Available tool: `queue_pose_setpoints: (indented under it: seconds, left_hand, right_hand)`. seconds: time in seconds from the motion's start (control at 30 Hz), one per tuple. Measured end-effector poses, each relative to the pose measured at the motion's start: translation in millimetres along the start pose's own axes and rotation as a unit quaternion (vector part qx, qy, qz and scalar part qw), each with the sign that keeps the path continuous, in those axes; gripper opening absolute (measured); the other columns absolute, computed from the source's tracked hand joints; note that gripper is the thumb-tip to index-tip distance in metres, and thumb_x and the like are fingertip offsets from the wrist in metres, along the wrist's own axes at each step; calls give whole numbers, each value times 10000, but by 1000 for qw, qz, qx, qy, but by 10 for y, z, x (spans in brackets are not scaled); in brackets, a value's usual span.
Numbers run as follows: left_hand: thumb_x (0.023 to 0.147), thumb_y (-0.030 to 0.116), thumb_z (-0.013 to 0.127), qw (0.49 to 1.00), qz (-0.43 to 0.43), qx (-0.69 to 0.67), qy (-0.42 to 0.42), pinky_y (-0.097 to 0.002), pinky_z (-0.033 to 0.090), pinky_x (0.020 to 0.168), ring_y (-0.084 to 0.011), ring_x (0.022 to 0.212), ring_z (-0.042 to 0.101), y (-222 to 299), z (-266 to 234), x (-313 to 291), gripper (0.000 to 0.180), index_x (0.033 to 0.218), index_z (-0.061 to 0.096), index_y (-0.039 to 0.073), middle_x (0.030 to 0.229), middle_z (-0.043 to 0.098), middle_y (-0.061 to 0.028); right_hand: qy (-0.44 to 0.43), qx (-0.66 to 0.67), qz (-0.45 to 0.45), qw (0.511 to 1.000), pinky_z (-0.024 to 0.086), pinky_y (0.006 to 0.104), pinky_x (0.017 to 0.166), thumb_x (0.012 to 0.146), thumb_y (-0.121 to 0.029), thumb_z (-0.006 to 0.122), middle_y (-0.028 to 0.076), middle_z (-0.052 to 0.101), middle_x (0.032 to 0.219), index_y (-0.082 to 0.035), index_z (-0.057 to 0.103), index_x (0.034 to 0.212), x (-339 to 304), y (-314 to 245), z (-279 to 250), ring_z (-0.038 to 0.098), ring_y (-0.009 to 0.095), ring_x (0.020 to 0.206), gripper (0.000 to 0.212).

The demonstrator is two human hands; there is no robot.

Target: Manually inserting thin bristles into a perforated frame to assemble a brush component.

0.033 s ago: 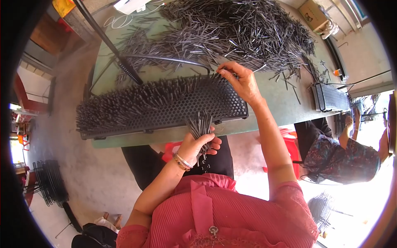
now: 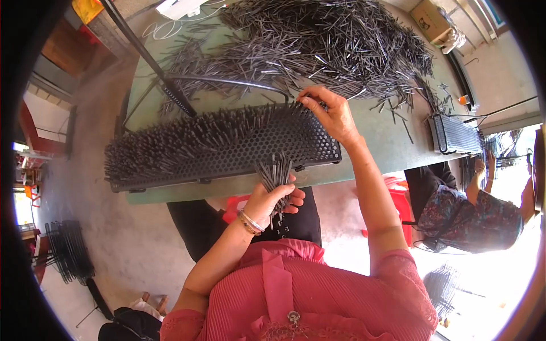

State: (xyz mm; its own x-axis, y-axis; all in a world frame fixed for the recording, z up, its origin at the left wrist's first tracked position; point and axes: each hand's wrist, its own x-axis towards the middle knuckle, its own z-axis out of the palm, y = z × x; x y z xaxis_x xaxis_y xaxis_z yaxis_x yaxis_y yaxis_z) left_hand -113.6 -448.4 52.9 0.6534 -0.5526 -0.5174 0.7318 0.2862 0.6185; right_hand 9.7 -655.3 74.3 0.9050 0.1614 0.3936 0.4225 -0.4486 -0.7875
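A long black perforated panel (image 2: pixel 284 136) lies tilted along the near edge of the table, its left and middle holes packed with upright thin dark strips (image 2: pixel 170 142). Bare holes show toward its right end and along its near side. My left hand (image 2: pixel 273 202) is closed round a bundle of loose dark strips (image 2: pixel 275 171), just in front of the panel. At the panel's far right edge, my right hand (image 2: pixel 335 116) pinches thumb and forefinger together on what looks like one thin dark strip, mostly hidden by the fingertips.
A big heap of dark strips (image 2: pixel 341 45) covers the back of the green table (image 2: pixel 369 153). A black metal bar frame (image 2: pixel 170 88) rises behind the panel. To the right, another person (image 2: pixel 472 213) sits by a second perforated panel (image 2: pixel 458 135). A cardboard box (image 2: pixel 431 21) stands far right.
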Motion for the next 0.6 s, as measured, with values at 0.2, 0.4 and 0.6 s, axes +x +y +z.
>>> queue_pose_setpoints:
  seconds: [0.2,0.4,0.6]
  left_hand:
    - [845,123,530,999,7,-42,11,-320,544,631,-215,767,632,12,53,-9,248,1066,491,19,888,622,-156]
    - [844,126,548,999,26,-12,38,-305,542,602,-188,719,623,-51,-9,-26,201,1006,539,8,850,620,-127]
    - [846,131,558,999,21,-10,24,-300,540,601,-179,713,618,-36,-21,-13,199,997,557,2,834,618,-113]
  right_hand:
    - [-5,-86,-55,995,464,313,683,801,-91,618,92,632,820,-45,607,978,-36,-49,62,584,226,756,183]
    - [38,-159,-92,982,425,337,728,782,-55,613,68,633,824,-67,608,1011,-87,-132,141,565,233,770,229]
    - [40,-166,-109,979,421,349,726,778,-43,611,83,617,877,-62,605,1019,-133,-25,166,559,251,794,243]
